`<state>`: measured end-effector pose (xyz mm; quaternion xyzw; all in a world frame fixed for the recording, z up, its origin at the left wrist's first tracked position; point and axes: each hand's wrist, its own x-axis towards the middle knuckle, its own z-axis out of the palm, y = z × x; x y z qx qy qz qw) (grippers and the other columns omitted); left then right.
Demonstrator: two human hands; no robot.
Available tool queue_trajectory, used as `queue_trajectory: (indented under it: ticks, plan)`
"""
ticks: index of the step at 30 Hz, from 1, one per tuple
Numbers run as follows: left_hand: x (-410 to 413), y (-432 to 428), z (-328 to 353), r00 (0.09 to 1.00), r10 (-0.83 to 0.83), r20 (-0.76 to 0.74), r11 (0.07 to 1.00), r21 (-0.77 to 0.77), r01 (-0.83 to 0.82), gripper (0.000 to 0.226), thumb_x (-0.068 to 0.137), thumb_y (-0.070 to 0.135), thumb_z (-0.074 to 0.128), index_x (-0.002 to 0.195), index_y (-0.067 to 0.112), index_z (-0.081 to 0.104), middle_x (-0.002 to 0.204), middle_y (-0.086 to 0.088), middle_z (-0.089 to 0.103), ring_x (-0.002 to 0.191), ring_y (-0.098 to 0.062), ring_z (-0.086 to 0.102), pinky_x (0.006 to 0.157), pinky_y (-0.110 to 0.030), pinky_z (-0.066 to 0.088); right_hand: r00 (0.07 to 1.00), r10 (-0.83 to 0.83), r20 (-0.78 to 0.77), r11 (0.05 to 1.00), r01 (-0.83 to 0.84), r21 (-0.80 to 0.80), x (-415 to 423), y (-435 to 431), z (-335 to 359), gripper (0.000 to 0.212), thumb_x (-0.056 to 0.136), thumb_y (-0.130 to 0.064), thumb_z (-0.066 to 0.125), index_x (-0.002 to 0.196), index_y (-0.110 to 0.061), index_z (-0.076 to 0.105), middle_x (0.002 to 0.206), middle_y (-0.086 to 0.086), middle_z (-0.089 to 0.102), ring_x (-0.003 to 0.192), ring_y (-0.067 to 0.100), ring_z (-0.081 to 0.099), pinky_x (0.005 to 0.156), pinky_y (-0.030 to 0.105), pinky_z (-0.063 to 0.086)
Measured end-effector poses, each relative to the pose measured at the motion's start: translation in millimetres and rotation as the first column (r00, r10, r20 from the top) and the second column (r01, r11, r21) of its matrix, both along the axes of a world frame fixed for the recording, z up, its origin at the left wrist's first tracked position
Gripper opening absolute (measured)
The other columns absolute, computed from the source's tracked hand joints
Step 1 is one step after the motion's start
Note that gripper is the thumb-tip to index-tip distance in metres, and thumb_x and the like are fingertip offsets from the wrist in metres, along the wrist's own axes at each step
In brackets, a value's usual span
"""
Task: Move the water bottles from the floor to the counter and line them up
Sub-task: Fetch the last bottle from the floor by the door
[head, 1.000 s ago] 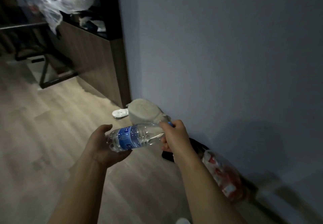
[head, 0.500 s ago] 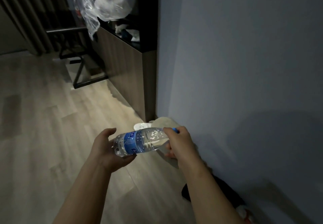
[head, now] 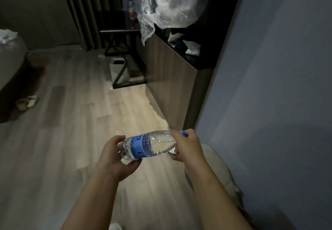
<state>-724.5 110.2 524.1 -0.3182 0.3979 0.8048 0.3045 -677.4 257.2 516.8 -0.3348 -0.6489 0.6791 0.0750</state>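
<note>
A clear water bottle [head: 146,145] with a blue label and blue cap lies sideways in the air between my hands, above the wooden floor. My left hand [head: 115,156] cups its base from below and the left. My right hand [head: 186,145] grips its neck just under the cap. The counter [head: 172,71], a wood-fronted cabinet with a dark top, stands ahead on the right against the wall. Crumpled clear plastic wrap [head: 168,5] hangs over its far end.
A grey wall [head: 269,86] runs close along my right side. A pale bag [head: 219,168] lies on the floor by the wall under my right arm. A black-framed desk [head: 122,54] stands beyond the counter. Slippers [head: 27,102] lie at the left by a bed.
My view has lifted and swung toward the counter, which now looks nearer and fills more of the frame. Both hands keep the same hold on the bottle. The floor clutter by the wall has dropped out of sight.
</note>
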Motion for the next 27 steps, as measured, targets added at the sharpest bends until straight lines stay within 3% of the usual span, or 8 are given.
queue_trajectory:
  ticks: [7, 12, 14, 16, 18, 21, 24, 27]
  plan:
    - [-133, -105, 9, 0.997, 0.078, -0.014, 0.997, -0.012, -0.078, 0.020, 0.089, 0.020, 0.049, 0.075, 0.007, 0.054, 0.066, -0.009, 0.058, 0.068, -0.020, 0.048, 0.067, -0.029, 0.041, 0.997, 0.068, -0.025, 0.997, -0.069, -0.039, -150, -109, 11, 0.016, 0.084, -0.025, 0.061, 0.081, -0.020, 0.047, 0.081, -0.002, 0.051, 0.064, 0.011, 0.047, 0.058, 0.026, 0.049]
    - [-223, -173, 18, 0.981, 0.184, -0.067, 0.982, -0.025, -0.186, 0.013, 0.085, 0.016, 0.053, 0.077, 0.006, 0.055, 0.084, -0.006, 0.051, 0.073, -0.022, 0.052, 0.070, -0.031, 0.045, 0.990, 0.119, -0.076, 0.990, -0.124, -0.063, -237, -173, 26, 0.017, 0.084, -0.024, 0.064, 0.084, -0.021, 0.048, 0.081, 0.000, 0.050, 0.062, 0.012, 0.047, 0.063, 0.030, 0.052]
    - [-252, -192, 29, 0.972, 0.206, -0.112, 0.978, 0.005, -0.207, 0.018, 0.087, 0.015, 0.050, 0.072, 0.006, 0.053, 0.067, -0.007, 0.061, 0.064, -0.022, 0.055, 0.068, -0.030, 0.043, 0.987, 0.133, -0.093, 0.988, -0.139, -0.062, -269, -194, 29, 0.017, 0.084, -0.024, 0.064, 0.086, -0.020, 0.048, 0.080, 0.000, 0.049, 0.062, 0.011, 0.047, 0.063, 0.030, 0.053]
    - [-279, -212, 35, 0.954, 0.253, -0.158, 0.967, 0.011, -0.255, 0.023, 0.089, 0.014, 0.047, 0.068, 0.007, 0.050, 0.036, -0.005, 0.057, 0.058, -0.020, 0.052, 0.065, -0.029, 0.039, 0.981, 0.162, -0.110, 0.983, -0.169, -0.065, -302, -216, 32, 0.017, 0.083, -0.024, 0.064, 0.086, -0.021, 0.047, 0.082, 0.000, 0.048, 0.065, 0.012, 0.047, 0.064, 0.031, 0.055]
    - [-306, -234, 36, 0.935, 0.298, -0.191, 0.950, -0.033, -0.310, 0.022, 0.089, 0.015, 0.048, 0.068, 0.009, 0.051, 0.030, -0.002, 0.052, 0.063, -0.019, 0.047, 0.065, -0.030, 0.040, 0.974, 0.193, -0.118, 0.976, -0.203, -0.076, -334, -238, 31, 0.018, 0.084, -0.024, 0.064, 0.084, -0.023, 0.046, 0.084, 0.000, 0.049, 0.069, 0.012, 0.047, 0.065, 0.031, 0.055]
    - [-356, -266, 37, 0.916, 0.340, -0.213, 0.935, -0.032, -0.355, 0.021, 0.087, 0.016, 0.048, 0.068, 0.008, 0.051, 0.040, -0.006, 0.056, 0.063, -0.019, 0.047, 0.065, -0.031, 0.041, 0.954, 0.264, -0.143, 0.955, -0.279, -0.099, -386, -266, 29, 0.018, 0.084, -0.026, 0.065, 0.089, -0.021, 0.049, 0.085, 0.003, 0.048, 0.069, 0.013, 0.048, 0.066, 0.031, 0.057]
    - [-418, -289, 43, 0.908, 0.366, -0.205, 0.925, -0.026, -0.379, 0.019, 0.087, 0.019, 0.048, 0.072, 0.008, 0.049, 0.068, -0.008, 0.053, 0.065, -0.020, 0.050, 0.072, -0.033, 0.045, 0.938, 0.311, -0.150, 0.939, -0.328, -0.106, -444, -288, 29, 0.020, 0.085, -0.029, 0.066, 0.091, -0.019, 0.049, 0.080, 0.004, 0.047, 0.064, 0.013, 0.046, 0.065, 0.032, 0.058]
    - [-487, -303, 50, 0.908, 0.377, -0.185, 0.923, -0.004, -0.384, 0.020, 0.086, 0.020, 0.049, 0.070, 0.008, 0.047, 0.072, -0.008, 0.049, 0.064, -0.021, 0.048, 0.078, -0.032, 0.044, 0.929, 0.316, -0.193, 0.936, -0.338, -0.097, -515, -302, 35, 0.021, 0.086, -0.029, 0.066, 0.091, -0.018, 0.049, 0.079, 0.002, 0.046, 0.063, 0.012, 0.046, 0.065, 0.032, 0.057]
